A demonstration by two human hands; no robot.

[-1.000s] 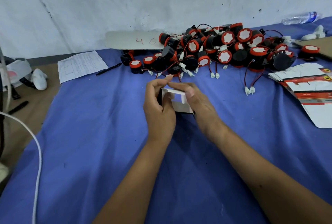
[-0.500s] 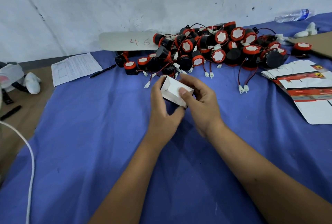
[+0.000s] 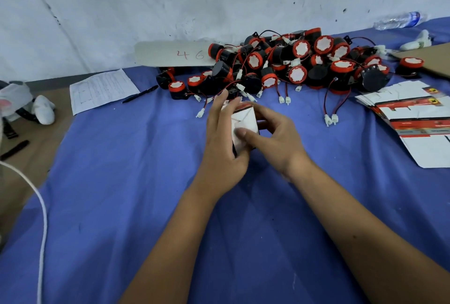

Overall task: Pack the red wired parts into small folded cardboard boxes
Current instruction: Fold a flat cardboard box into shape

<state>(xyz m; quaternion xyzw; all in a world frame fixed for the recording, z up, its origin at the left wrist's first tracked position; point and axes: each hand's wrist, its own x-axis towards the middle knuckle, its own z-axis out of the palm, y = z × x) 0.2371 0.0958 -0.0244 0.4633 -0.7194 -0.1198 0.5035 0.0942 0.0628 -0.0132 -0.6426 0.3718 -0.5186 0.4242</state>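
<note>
A small white cardboard box (image 3: 243, 122) with a red edge is held upright between both hands above the blue cloth. My left hand (image 3: 222, 145) wraps its left side, fingers reaching up past the top. My right hand (image 3: 275, 139) grips it from the right, thumb pressing a folded white flap on the near face. Behind the hands lies a big pile of red and black round wired parts (image 3: 299, 64) with white plugs. Whether a part is inside the box is hidden.
A stack of flat unfolded boxes (image 3: 414, 118) lies at the right. A printed sheet (image 3: 102, 90) and a pen (image 3: 140, 94) lie at the left, a card marked 46 (image 3: 175, 54) leans on the wall, a plastic bottle (image 3: 399, 20) lies far right, and a white cable (image 3: 41, 218) hangs at the left.
The box has been turned upright between the hands and its flap folded down. Both hands shifted slightly toward the pile while the camera view moved.
</note>
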